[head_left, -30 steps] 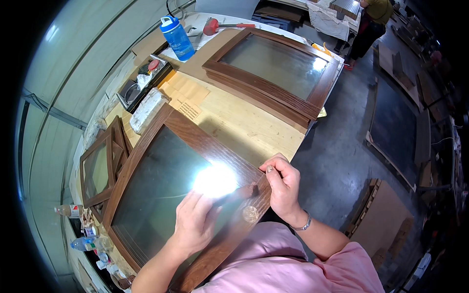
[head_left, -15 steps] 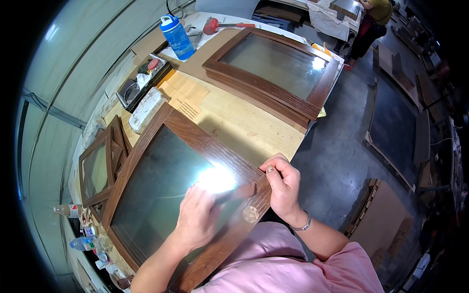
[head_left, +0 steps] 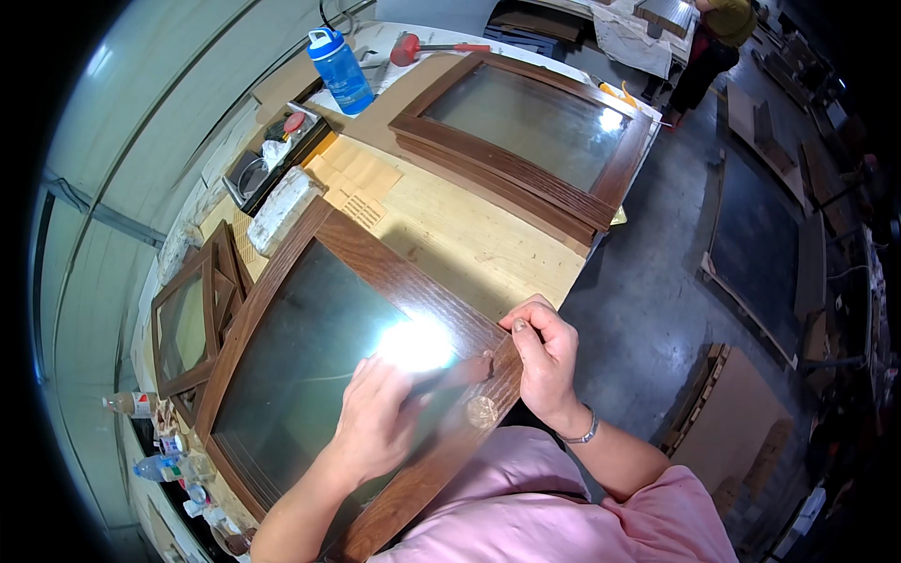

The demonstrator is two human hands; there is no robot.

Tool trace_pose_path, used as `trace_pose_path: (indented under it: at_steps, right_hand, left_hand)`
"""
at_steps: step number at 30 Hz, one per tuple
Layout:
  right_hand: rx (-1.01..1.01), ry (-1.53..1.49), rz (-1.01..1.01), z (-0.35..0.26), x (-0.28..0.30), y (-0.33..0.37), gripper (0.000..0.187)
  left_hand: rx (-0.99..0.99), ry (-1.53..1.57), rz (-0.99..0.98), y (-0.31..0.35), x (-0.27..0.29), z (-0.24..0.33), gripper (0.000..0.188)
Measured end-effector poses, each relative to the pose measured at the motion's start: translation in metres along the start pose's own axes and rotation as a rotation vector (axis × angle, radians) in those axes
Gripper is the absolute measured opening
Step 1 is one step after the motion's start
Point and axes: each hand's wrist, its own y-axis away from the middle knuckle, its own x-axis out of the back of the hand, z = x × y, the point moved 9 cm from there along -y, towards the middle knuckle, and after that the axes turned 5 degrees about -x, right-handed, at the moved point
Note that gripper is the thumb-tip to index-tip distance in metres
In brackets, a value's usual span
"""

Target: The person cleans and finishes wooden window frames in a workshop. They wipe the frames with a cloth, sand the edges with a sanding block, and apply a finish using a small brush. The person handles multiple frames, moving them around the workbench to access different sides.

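Observation:
A brown wood-framed glass door (head_left: 413,269) lies tilted across the bench in front of me, with a bright light glaring on its pane. My right hand (head_left: 544,352) is closed on the frame's right corner, thumb against the edge. Over the glass, my left hand (head_left: 377,418) is closed with its fingers curled and partly blurred. A blurred brownish strip (head_left: 465,372) stretches from near its fingers to the frame's right corner; what it is I cannot make out. A round pale mark (head_left: 481,411) shows on the near rail.
More framed glass doors (head_left: 526,122) are stacked on the bench's far side. Smaller frames (head_left: 188,319) lean at left near several bottles (head_left: 155,466). A blue bottle (head_left: 340,73), a red-headed mallet (head_left: 405,50) and a black tray (head_left: 267,155) stand behind. Another person (head_left: 718,47) is far right.
My left hand and the brownish strip beside it have shifted slightly over the frame's right corner. My right hand and the door stay in place. The far person has moved a little.

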Motion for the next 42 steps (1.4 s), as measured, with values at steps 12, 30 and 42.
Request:
trace_pose_path:
  at_steps: [12, 30, 42]
  right_hand:
    - [0.004, 0.006, 0.005, 0.0015, 0.0003, 0.0004, 0.011]
    - [-0.014, -0.018, -0.006, 0.0022, -0.0009, 0.0005, 0.012]
    - [-0.014, -0.009, -0.003, 0.0003, -0.001, 0.0004, 0.011]
  left_hand:
    - [-0.046, -0.013, 0.009, 0.0041, 0.0049, 0.0024, 0.031]
    - [-0.027, 0.016, 0.024, -0.0015, 0.0039, 0.0015, 0.031]
    - [-0.044, -0.001, 0.011, 0.0021, 0.0045, -0.0023, 0.035]
